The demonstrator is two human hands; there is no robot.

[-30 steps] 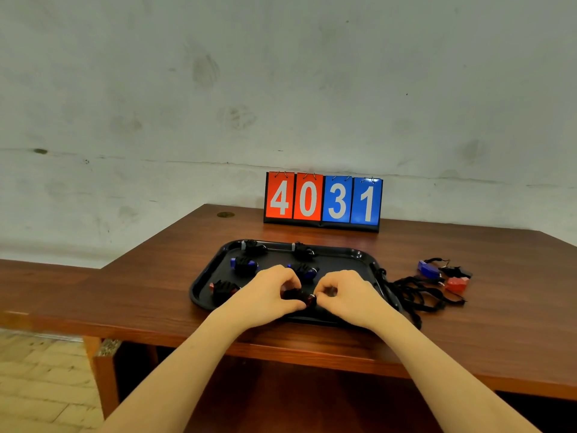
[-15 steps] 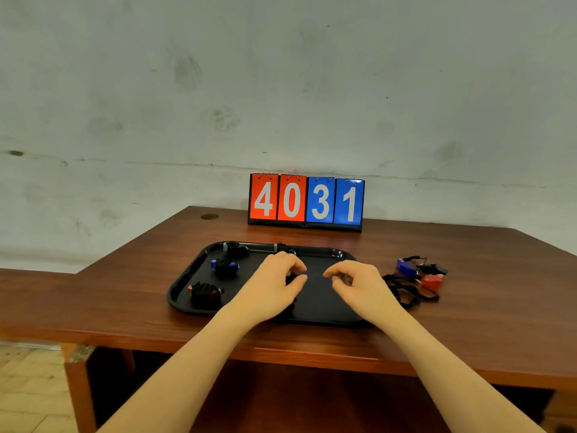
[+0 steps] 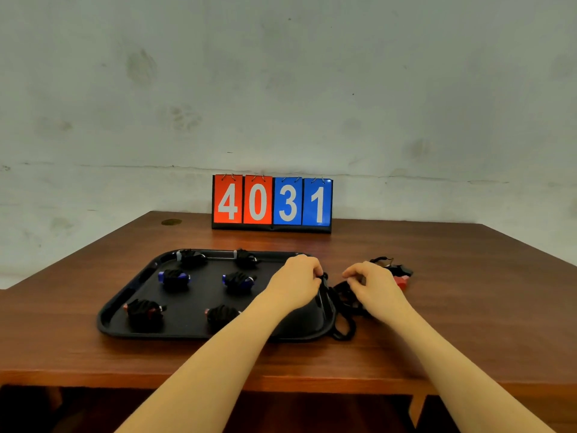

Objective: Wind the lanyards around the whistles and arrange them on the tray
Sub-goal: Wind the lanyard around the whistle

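Note:
A black tray (image 3: pixel 125 307) lies on the wooden table (image 3: pixel 468 307) and holds several whistles wrapped in black lanyard, such as a blue one (image 3: pixel 173 278) and a red one (image 3: pixel 143 310). My left hand (image 3: pixel 296 282) is over the tray's right edge, its curled fingertips pinching a black lanyard (image 3: pixel 324 276). My right hand (image 3: pixel 371 282) hovers with curled fingers over the tangle of loose lanyards (image 3: pixel 343 307) just right of the tray; its grip is hidden. Behind it lie a red whistle (image 3: pixel 401 281) and a black whistle (image 3: pixel 396 270), both unwound.
A flip scoreboard (image 3: pixel 271 203) reading 4031 stands at the table's back edge against the wall. The table's front edge (image 3: pixel 281 379) runs under my forearms. A lower wooden surface (image 3: pixel 18 307) adjoins on the left.
Both hands left the wound whistle at the tray's front and moved right to the loose lanyards at the tray's right edge. The camera view shifted.

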